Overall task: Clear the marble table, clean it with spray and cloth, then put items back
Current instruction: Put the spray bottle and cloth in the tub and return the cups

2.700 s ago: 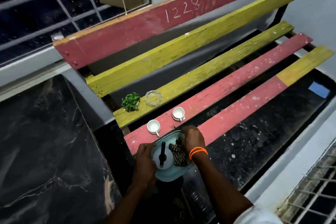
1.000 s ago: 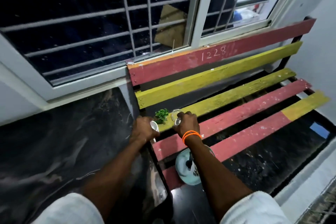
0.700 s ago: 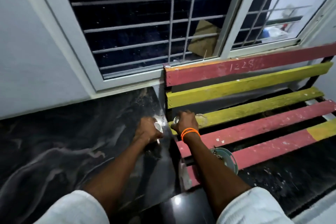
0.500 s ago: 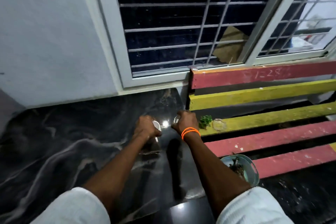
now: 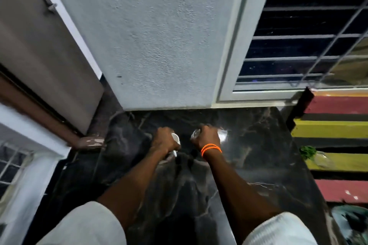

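Note:
The black marble table (image 5: 258,165) fills the lower middle of the view, below a grey wall. My left hand (image 5: 164,142) grips a small white cup (image 5: 175,139) over the far part of the table. My right hand (image 5: 207,137), with orange bands at the wrist, grips a second small white cup (image 5: 194,134), mostly hidden by the fingers. Both cups are close to the marble; I cannot tell whether they touch it. A bright light reflection lies on the marble just right of my right hand.
The red and yellow slatted bench (image 5: 336,131) stands against the table's right edge. On it are a small green plant (image 5: 307,151), a glass dish (image 5: 323,160) and, lower down, a teal basket (image 5: 352,223). A barred window (image 5: 308,36) is at the upper right, a door frame (image 5: 49,61) at the left.
Both hands picked a white cup each off the bench and carried them left over the marble table. The view swung left, so the bench now sits at the right edge.

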